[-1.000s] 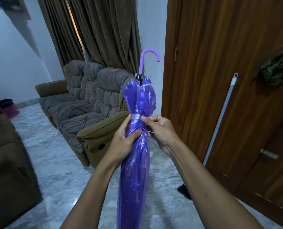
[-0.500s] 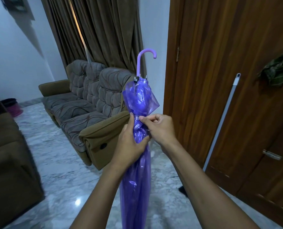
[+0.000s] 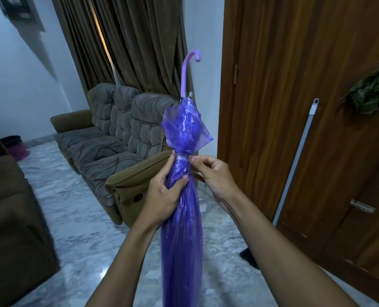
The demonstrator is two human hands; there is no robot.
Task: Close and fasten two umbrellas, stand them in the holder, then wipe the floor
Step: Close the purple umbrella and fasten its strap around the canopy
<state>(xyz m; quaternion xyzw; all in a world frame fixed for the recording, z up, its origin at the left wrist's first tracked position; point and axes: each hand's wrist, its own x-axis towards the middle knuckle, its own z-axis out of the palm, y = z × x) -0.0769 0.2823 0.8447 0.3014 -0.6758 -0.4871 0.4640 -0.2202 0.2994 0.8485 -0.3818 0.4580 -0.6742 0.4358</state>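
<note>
**A home's living room**

This is a lived-in room of a house. A padded sofa point(image 3: 108, 138) with brown armrests stands along the wall on a polished marble floor point(image 3: 77, 229), with heavy brown curtains point(image 3: 126, 45) hanging behind it. Another brown armchair point(image 3: 13, 218) sits at the left, and wooden doors point(image 3: 294, 107) close off the right side.

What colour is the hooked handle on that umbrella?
Pale lilac, lighter than the translucent purple canopy; the handle shows clearly in the head view.
</note>
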